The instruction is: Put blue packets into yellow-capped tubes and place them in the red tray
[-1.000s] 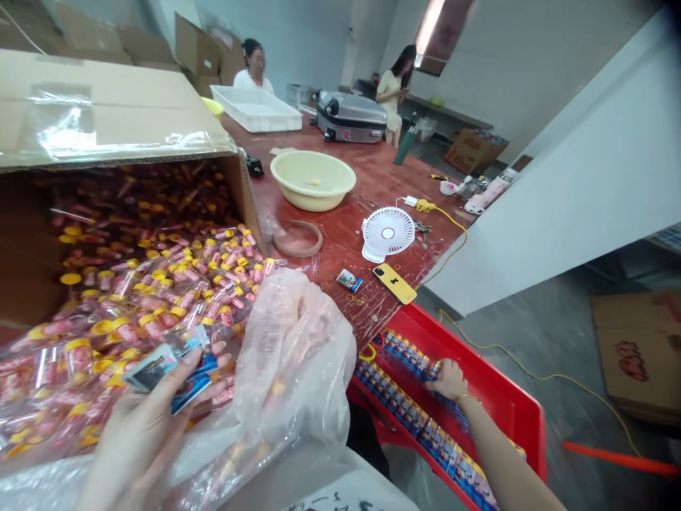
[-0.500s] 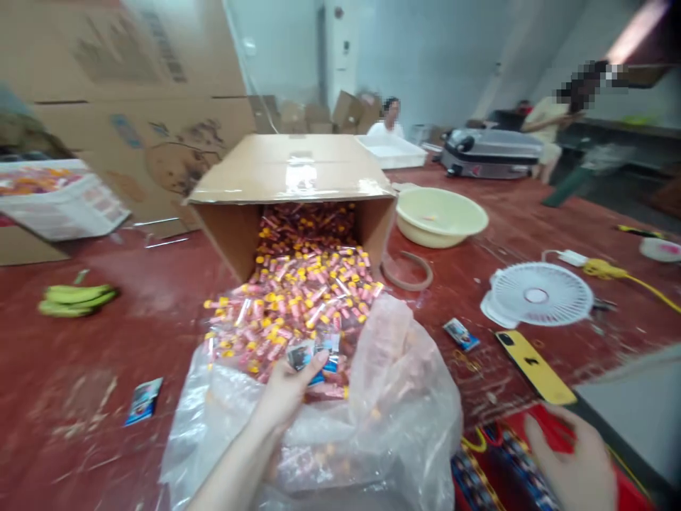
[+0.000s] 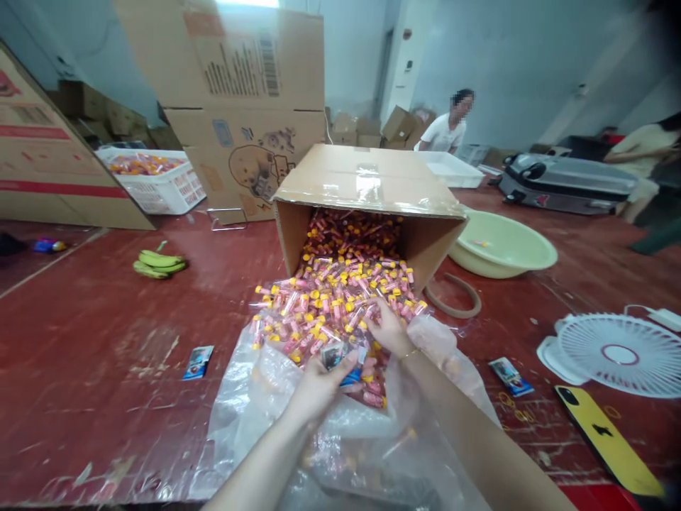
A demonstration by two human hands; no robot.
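A cardboard box (image 3: 367, 188) lies on its side on the red table (image 3: 106, 341), spilling a heap of small pink packets with yellow caps (image 3: 335, 298) onto a clear plastic bag (image 3: 255, 397). My left hand (image 3: 319, 383) pinches a few small blue card packets (image 3: 343, 358) at the near edge of the heap. My right hand (image 3: 388, 328) reaches into the heap, fingers down among the packets; whether it grips one is hidden.
A cream basin (image 3: 503, 245), brown ring (image 3: 452, 294), white fan (image 3: 611, 351), yellow phone (image 3: 606, 440) and loose cards (image 3: 198, 362) (image 3: 509, 375) lie around. Bananas (image 3: 157, 264) at left. Big cartons (image 3: 250, 99), a white basket (image 3: 157, 181), a suitcase (image 3: 564, 183). Two people at the far end.
The view swung left from the red tray. My right hand left the tray and moved up into the packet heap. My left hand still holds the blue cards.
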